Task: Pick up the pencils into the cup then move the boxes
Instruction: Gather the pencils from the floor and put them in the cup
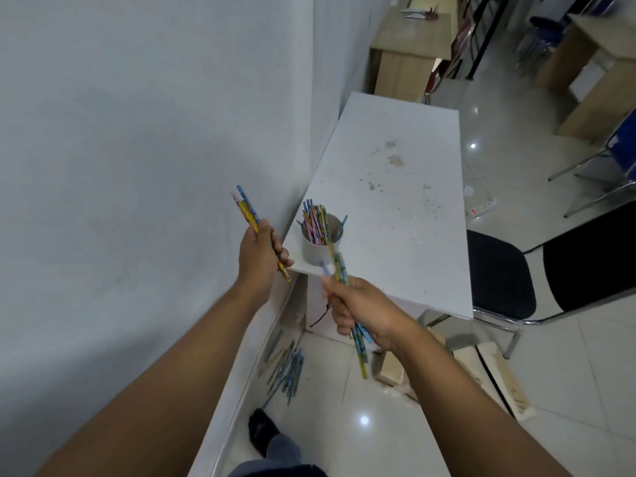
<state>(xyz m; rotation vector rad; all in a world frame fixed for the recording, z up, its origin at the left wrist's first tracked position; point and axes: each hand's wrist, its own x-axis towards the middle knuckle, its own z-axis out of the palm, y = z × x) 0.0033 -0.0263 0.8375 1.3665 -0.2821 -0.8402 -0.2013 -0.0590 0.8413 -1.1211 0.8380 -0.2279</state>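
Note:
A grey cup (318,253) stands at the near left corner of the white table (406,201), with several coloured pencils upright in it. My left hand (260,259) grips a small bundle of pencils (246,210) just left of the cup, near the wall. My right hand (359,309) holds another bundle of pencils (340,266), blurred, its tips close in front of the cup. More pencils (287,371) lie in a heap on the floor by the wall. Wooden boxes (390,368) sit on the floor under the table's near edge.
A black chair (499,273) stands right of the table. A long wooden box (495,376) lies beside it. My foot in a black sock (261,432) is on the tiled floor. Wooden desks (409,53) and a blue chair (619,153) stand farther back.

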